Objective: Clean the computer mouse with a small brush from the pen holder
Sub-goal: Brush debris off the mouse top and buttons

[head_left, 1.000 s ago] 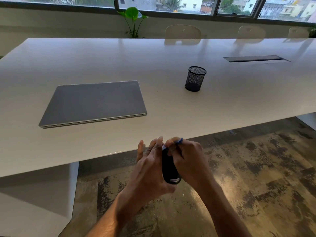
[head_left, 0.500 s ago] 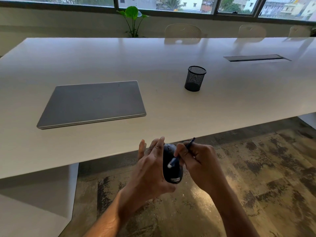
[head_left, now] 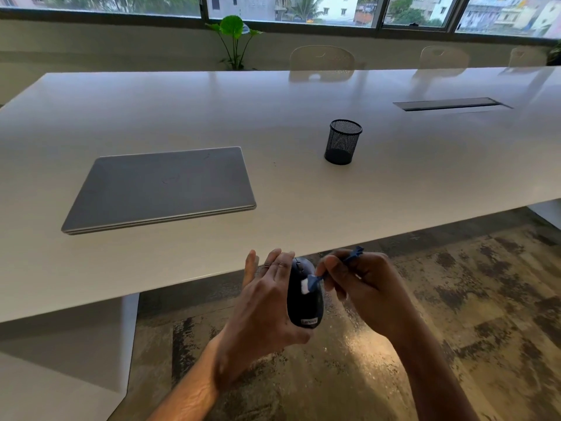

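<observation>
Compared to before, brush [head_left: 315,280] bristles now sit higher on the mouse [head_left: 304,302]; right hand [head_left: 367,291] pinches its handle, left hand [head_left: 264,308] fingers spread around the mouse

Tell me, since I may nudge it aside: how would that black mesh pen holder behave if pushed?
The pen holder looks empty and open-meshed, so probably light. The table is glossy, so it would likely slide; pushed near its rim, it might tip.

The dark mouse [head_left: 304,302] bears a small "Lenovo" label.
</observation>
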